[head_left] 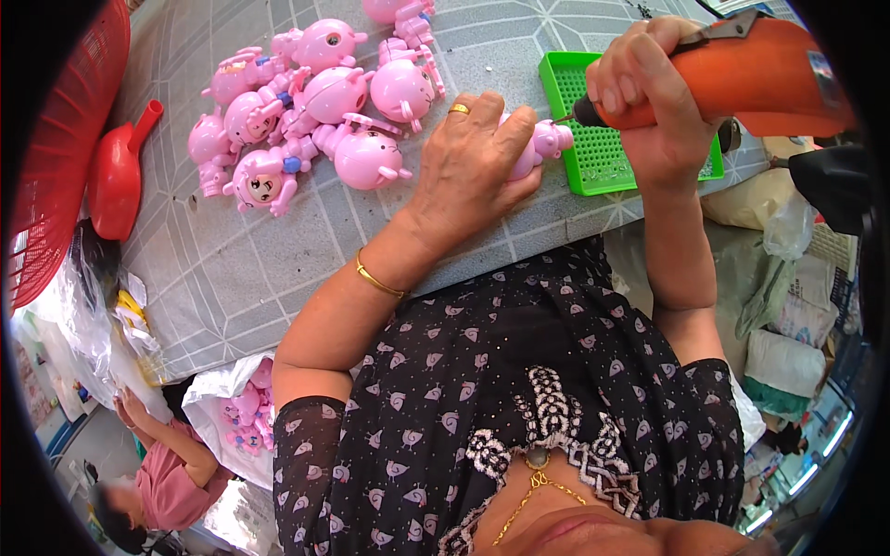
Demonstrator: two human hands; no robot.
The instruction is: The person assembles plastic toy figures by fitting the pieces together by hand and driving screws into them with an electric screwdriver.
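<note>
My left hand (pixel 471 153) is wrapped round a pink plastic toy figure (pixel 549 141) and presses it on the tabletop; the hand covers much of the toy. An orange electric screwdriver (pixel 742 74) lies in the grip of my right hand (pixel 654 116), tilted so that its thin bit points left at the toy. The bit's tip is at the toy's upper side, but I cannot tell whether it sits in a screw. Left of my left hand lies a cluster of similar pink toys (pixel 336 94), some with printed faces and blue details.
A green perforated tray (pixel 553 82) with small shiny pieces is under the screwdriver. At the far left are a red scoop (pixel 116 181) and a red basket (pixel 69 139). A white bag (pixel 206 408) of pink toys stands below the table edge. Another person (pixel 176 463) is at lower left.
</note>
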